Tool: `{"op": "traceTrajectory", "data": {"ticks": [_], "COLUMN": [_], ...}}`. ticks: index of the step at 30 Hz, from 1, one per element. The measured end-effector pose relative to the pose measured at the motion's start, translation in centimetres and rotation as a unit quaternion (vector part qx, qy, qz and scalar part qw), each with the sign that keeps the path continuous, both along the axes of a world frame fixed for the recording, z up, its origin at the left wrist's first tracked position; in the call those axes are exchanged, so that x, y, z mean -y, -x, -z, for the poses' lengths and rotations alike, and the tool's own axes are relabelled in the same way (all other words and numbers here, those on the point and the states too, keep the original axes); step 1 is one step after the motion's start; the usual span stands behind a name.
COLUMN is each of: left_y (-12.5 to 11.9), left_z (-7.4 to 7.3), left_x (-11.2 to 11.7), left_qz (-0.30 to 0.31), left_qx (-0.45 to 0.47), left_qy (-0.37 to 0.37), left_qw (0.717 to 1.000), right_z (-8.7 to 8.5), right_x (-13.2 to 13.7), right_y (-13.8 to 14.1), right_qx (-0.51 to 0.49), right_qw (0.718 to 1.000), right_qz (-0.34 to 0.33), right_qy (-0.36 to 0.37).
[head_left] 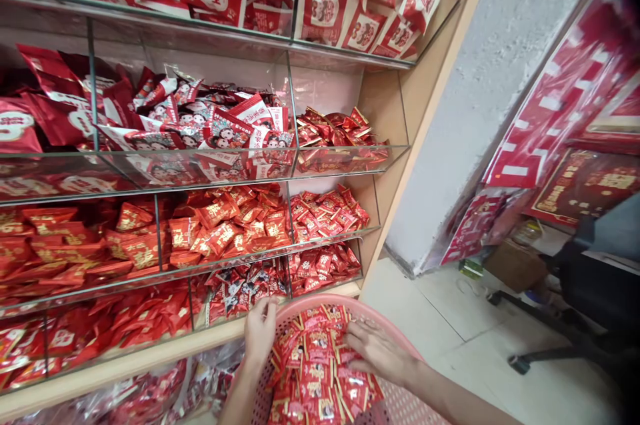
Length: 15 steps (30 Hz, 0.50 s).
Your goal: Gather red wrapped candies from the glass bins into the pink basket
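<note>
A pink plastic basket (320, 301) sits low in front of me, holding a heap of small red candy packets (315, 371). My left hand (260, 331) rests on the left side of the heap near the basket's far rim, fingers curled over packets. On the right side of the heap lies my right hand (377, 348), its fingers spread flat across the packets. Neither hand lifts anything clear of the pile.
Glass-fronted shelf bins (200, 165) full of red wrapped sweets rise on the left in a wooden frame (400, 165). A grey wall (480, 78) stands right of it, with red decorations (560, 118), a cardboard box (515, 265) and a black chair base (560, 331) on the tiled floor.
</note>
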<state>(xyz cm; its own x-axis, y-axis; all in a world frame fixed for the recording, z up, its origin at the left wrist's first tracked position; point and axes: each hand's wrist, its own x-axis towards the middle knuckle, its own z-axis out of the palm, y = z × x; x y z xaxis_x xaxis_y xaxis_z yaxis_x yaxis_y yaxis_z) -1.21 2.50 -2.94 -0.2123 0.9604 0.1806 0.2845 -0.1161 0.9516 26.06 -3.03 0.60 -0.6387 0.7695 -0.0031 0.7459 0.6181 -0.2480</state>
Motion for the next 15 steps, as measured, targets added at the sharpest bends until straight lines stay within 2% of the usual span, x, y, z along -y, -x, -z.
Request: {"op": "traceTrajectory", "data": {"ticks": [2, 5, 11, 13, 15], "left_y": [0.0, 0.0, 0.0, -0.1, -0.1], "left_z": [0.1, 0.2, -0.1, -0.3, -0.4], "left_x": [0.0, 0.0, 0.1, 0.1, 0.2], "left_qz": [0.001, 0.000, 0.007, 0.002, -0.001], "left_qx": [0.003, 0.013, 0.015, 0.011, 0.000], "left_qy": [-0.005, -0.014, 0.003, 0.002, -0.002], "left_qw": [1.000, 1.000, 1.000, 1.000, 1.000], "right_z": [-1.4, -4.7, -12.6, -14.6, -16.2], "right_x": [-0.4, -1.5, -5.2, -6.7, -8.5], "right_y": [0.2, 1.0, 3.0, 3.3, 3.2], "right_qx": [0.005, -0.003, -0.074, -0.088, -0.087], "right_qw": [0.999, 0.995, 0.981, 0.975, 0.971], "right_qz": [-0.020, -0.027, -0.012, -0.002, 0.036], "right_qy": [-0.036, -0.096, -0.181, -0.203, -0.219]}}
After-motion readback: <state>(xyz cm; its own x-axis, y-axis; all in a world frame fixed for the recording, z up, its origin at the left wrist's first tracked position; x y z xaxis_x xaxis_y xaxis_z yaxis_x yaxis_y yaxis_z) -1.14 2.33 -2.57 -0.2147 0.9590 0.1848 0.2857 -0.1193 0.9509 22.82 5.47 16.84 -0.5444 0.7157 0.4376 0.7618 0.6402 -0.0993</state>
